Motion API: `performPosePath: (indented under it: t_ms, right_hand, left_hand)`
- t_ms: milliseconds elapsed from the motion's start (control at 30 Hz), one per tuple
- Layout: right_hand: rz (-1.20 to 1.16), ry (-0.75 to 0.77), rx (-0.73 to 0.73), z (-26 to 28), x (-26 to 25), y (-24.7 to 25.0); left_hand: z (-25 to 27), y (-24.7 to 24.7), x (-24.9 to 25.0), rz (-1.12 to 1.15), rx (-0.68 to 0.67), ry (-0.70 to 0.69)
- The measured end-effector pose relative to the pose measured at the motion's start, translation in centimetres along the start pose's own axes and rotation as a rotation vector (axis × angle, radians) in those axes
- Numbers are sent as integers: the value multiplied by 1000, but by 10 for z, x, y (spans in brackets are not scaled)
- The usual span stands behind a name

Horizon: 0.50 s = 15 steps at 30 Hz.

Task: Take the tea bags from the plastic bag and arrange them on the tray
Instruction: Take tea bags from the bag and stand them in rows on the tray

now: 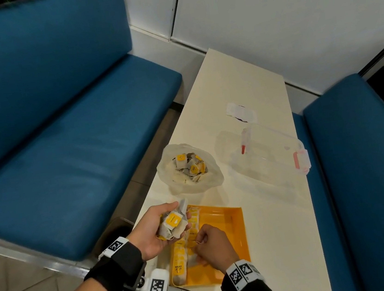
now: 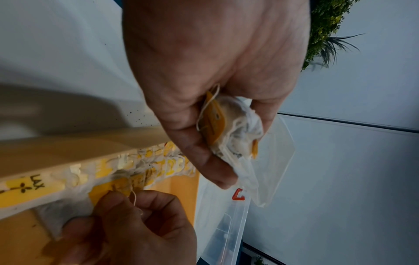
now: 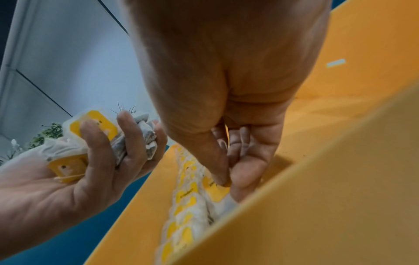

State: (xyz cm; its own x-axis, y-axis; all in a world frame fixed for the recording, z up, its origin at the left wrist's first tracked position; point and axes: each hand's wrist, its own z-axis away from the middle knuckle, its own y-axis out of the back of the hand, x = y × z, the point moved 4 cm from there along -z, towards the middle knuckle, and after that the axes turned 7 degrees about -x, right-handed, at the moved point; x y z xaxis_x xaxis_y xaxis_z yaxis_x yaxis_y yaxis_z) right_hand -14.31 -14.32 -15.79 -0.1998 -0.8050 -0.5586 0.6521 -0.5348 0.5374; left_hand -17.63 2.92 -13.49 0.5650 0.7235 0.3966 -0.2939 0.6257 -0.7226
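An orange tray (image 1: pixel 234 222) lies at the table's near edge, with a row of yellow-tagged tea bags (image 1: pixel 188 240) along its left side. My left hand (image 1: pixel 162 228) hovers palm-up over the tray's left rim and grips a bunch of tea bags (image 1: pixel 172 224) (image 2: pixel 229 125) (image 3: pixel 90 141). My right hand (image 1: pixel 210 244) is down inside the tray; thumb and fingers pinch the yellow tag of a tea bag (image 3: pixel 215 191) beside the row. Beyond the tray sits the open plastic bag (image 1: pixel 190 167) with several tea bags inside.
A clear plastic box (image 1: pixel 267 153) with pink latches stands right of the bag, a small white wrapper (image 1: pixel 241 111) behind it. Blue benches (image 1: pixel 64 136) flank the narrow cream table (image 1: pixel 238 79) on both sides. The tray's right half is bare orange.
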Motion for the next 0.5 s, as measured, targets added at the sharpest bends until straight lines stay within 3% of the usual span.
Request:
performPosePath:
  t_ms: [500]
  right_hand:
    - [-154, -68, 67, 9, 0, 0]
  left_hand:
    - [1, -2, 1, -16, 0, -10]
